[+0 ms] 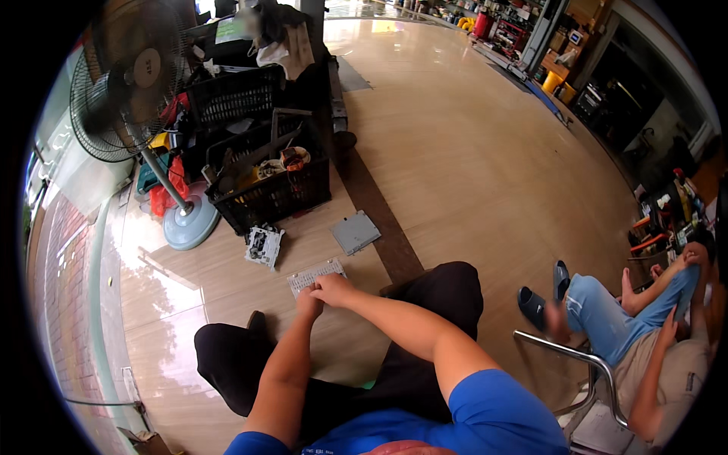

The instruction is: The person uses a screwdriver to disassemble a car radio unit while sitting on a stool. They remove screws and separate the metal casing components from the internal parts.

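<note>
A pale, narrow keyboard [321, 271] with rows of light keys is out in front of me, between my knees. At its near edge my left hand [308, 300] is closed, the fingers curled at the edge. My right hand [332, 290] is closed right beside it, touching the left hand, at the same edge. The fingertips are small and partly hidden, so exactly what they pinch on the keyboard does not show. Beyond it on the floor lie a flat grey panel [355, 232] and a whitish frame with dark parts [264, 246].
Black crates [274, 199] full of tools and parts stand ahead on the left, beside a standing fan [191, 216]. To my right a person in light-blue trousers [599, 303] sits near a metal chair frame [576, 350]. A tiled floor [485, 174] stretches ahead toward shelves.
</note>
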Demonstrator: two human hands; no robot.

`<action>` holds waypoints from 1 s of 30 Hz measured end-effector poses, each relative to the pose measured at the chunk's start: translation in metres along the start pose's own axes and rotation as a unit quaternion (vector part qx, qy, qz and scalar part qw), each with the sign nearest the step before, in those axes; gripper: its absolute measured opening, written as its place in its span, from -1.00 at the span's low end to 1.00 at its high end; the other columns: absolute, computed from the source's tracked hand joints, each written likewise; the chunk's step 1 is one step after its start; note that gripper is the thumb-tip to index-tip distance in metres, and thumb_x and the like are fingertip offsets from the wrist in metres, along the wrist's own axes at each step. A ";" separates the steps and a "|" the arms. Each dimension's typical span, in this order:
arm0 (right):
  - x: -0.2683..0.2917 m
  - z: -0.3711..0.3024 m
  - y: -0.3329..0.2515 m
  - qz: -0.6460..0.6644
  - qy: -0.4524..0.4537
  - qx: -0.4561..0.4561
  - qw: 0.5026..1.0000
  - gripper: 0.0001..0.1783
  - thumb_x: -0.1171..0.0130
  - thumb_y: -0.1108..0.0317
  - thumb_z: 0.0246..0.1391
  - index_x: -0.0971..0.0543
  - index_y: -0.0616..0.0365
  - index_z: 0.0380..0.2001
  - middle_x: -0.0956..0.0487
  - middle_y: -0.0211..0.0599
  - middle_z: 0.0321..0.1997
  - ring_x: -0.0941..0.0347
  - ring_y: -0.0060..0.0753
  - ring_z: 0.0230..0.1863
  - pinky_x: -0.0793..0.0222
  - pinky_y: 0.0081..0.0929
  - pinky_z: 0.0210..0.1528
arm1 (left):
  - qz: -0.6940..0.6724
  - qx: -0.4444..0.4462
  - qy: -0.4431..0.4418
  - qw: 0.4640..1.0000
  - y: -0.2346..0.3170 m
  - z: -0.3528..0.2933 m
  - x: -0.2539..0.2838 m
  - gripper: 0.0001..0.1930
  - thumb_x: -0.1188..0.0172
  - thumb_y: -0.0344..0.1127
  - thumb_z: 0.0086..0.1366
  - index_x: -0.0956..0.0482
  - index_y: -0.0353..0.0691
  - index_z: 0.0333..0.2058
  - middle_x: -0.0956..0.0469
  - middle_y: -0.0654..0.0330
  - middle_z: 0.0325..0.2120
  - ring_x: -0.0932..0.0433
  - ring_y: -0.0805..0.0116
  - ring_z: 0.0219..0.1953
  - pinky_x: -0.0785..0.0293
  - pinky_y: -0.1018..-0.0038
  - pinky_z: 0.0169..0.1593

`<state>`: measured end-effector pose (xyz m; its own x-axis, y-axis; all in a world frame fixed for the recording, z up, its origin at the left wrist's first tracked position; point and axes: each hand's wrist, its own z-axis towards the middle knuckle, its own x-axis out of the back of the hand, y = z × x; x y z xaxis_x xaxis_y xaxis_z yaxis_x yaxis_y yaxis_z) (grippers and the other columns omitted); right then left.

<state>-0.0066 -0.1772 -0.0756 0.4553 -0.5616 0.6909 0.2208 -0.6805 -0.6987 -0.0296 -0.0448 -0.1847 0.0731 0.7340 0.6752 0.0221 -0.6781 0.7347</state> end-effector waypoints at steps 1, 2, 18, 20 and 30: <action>0.002 -0.001 -0.002 0.001 0.003 -0.006 1.000 -0.71 -0.09 0.18 -0.03 -0.59 0.19 -0.38 -0.58 0.02 -0.31 -0.50 0.02 -0.20 -0.38 -0.14 -0.13 | -0.025 0.016 0.000 1.000 0.001 0.000 0.001 -0.77 -0.09 -0.22 0.14 -0.57 -0.21 -0.31 -0.57 -0.10 -0.36 -0.54 -0.13 -0.25 -0.45 0.11 -0.23; 0.003 -0.001 -0.001 -0.025 0.007 0.009 1.000 -0.73 -0.11 0.18 -0.03 -0.58 0.17 -0.39 -0.58 -0.01 -0.32 -0.50 0.01 -0.22 -0.39 -0.14 -0.15 | -0.049 0.032 0.002 0.998 0.002 0.001 0.002 -0.78 -0.10 -0.22 0.13 -0.57 -0.22 -0.34 -0.57 -0.11 -0.36 -0.54 -0.13 -0.25 -0.45 0.11 -0.24; 0.000 -0.003 0.000 -0.019 -0.022 0.086 0.996 -0.70 -0.07 0.17 0.00 -0.60 0.20 -0.39 -0.58 0.02 -0.29 -0.50 0.04 -0.21 -0.40 -0.17 -0.11 | 0.024 -0.045 0.034 0.998 -0.016 0.005 -0.012 -0.82 -0.11 -0.26 0.10 -0.59 -0.23 -0.42 -0.57 -0.12 -0.40 -0.55 -0.11 -0.28 -0.47 0.12 -0.25; 0.000 -0.004 0.001 -0.014 -0.012 0.063 0.998 -0.68 -0.09 0.14 -0.01 -0.60 0.19 -0.39 -0.58 0.01 -0.29 -0.51 0.03 -0.21 -0.40 -0.18 -0.11 | 0.042 -0.028 0.011 0.999 -0.012 0.006 -0.010 -0.81 -0.12 -0.25 0.10 -0.58 -0.22 -0.40 -0.57 -0.13 -0.41 -0.55 -0.12 -0.29 -0.46 0.11 -0.26; 0.005 -0.005 -0.009 -0.083 -0.037 0.029 0.995 -0.68 -0.07 0.12 0.03 -0.61 0.16 -0.38 -0.58 0.00 -0.26 -0.50 0.02 -0.17 -0.38 -0.16 -0.07 | 0.019 0.010 -0.001 1.000 -0.015 0.004 -0.005 -0.79 -0.14 -0.26 0.09 -0.54 -0.24 -0.32 -0.56 -0.14 -0.38 -0.53 -0.15 -0.26 -0.45 0.08 -0.22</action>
<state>-0.0103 -0.1760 -0.0656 0.4708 -0.4050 0.7838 0.3468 -0.7320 -0.5865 -0.0262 -0.0384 -0.1997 0.0758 0.7077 0.7024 0.0399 -0.7060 0.7070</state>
